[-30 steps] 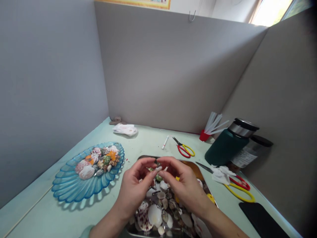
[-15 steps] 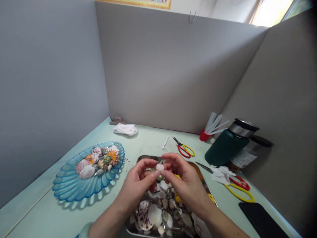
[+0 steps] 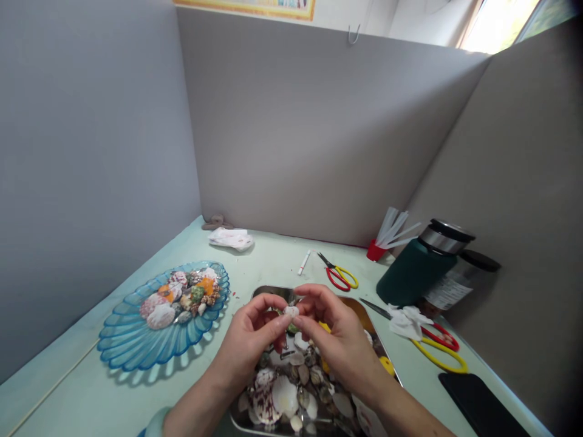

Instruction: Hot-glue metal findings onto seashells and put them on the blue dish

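My left hand point(image 3: 252, 343) and right hand point(image 3: 339, 343) meet fingertip to fingertip, and between them I pinch one small white shell point(image 3: 291, 311), thumb and forefinger of each hand closed on its ends. The shell's long axis runs side to side, from one hand to the other, with a pale face turned up toward me; it is too small to tell which end is the hinge.

Straight below my hands is a steel tray point(image 3: 264, 291) holding a heap of loose shells point(image 3: 285, 394), white, brown and speckled, with a yellow piece point(image 3: 387, 364) by my right wrist. The pinched shell hangs above the tray's far half, clear of the heap.

To the left of my left hand, on the counter point(image 3: 91, 394), lies a blue glass plate point(image 3: 122, 346) with coloured shells piled at its far end. Beyond my hands lie a white pen point(image 3: 303, 262) and small red-and-yellow scissors point(image 3: 339, 274). To the right of my right hand a crumpled tissue point(image 3: 405, 320) lies over larger scissors point(image 3: 439, 349), and farther off a green flask point(image 3: 416, 267) stands beside a red cup point(image 3: 376, 249).
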Tool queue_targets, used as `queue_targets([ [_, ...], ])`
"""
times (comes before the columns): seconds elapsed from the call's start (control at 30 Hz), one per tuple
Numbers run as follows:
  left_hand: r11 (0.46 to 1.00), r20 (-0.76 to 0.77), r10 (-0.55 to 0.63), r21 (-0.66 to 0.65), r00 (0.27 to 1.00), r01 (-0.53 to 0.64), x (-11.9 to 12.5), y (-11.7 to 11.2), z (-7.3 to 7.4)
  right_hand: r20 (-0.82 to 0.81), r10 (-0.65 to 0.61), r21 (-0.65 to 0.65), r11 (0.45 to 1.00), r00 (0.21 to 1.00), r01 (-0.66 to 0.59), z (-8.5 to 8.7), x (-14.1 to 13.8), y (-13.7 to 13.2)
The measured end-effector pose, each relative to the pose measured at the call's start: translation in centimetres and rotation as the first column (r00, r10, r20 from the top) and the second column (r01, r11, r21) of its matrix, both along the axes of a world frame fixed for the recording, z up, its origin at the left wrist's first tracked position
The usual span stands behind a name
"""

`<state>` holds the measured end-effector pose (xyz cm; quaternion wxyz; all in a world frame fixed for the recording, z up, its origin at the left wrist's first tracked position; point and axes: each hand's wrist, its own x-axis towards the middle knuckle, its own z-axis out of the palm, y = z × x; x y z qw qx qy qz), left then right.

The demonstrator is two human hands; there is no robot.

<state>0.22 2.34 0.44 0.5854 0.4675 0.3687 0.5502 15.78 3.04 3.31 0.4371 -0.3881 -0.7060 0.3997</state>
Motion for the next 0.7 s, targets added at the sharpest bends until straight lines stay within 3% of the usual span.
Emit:
queue_targets([
  [0.4,0.998,0.011,0.018,0.056,1.000,-0.018,0.15,-0.04,0.19,0.097,0.006,0.027,1.000,0.995,-0.009,0.29,-0.03,0.22],
  [0.7,0.999,-0.076,0.044,0.032,0.996,-0.042,0.30,-0.09,0.09,0.145,-0.075,0.042,0.997,0.987,0.070,0.69,0.19,0.25],
])
